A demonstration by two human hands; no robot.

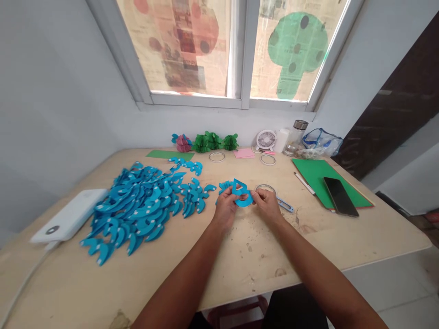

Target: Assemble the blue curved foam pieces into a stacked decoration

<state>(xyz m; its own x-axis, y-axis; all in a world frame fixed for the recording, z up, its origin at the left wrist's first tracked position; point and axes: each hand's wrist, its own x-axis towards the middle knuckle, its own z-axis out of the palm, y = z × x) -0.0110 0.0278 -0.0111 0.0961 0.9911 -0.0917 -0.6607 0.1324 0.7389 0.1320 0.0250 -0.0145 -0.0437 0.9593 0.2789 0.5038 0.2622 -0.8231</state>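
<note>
A curved blue paper cutout (244,200) is held up between my two hands above the middle of the table. My left hand (226,205) pinches its left side, and the fingers of my right hand (265,201) are closed on its right end. Just behind my left hand lies a small stack of blue paper pieces (224,185), partly hidden. A roll of tape (265,188) and a light-blue cutter (285,205) lie beside my right hand. To the left spreads a big heap of blue paper pieces (137,205) with small white patches on them.
A white power bank (70,214) with a cable sits at the left. A phone (340,196) rests on green sheets (312,176) at the right, near a white pen (304,183). Along the wall stand green paper figures (212,141), a small fan (266,139) and a glass bottle (295,138).
</note>
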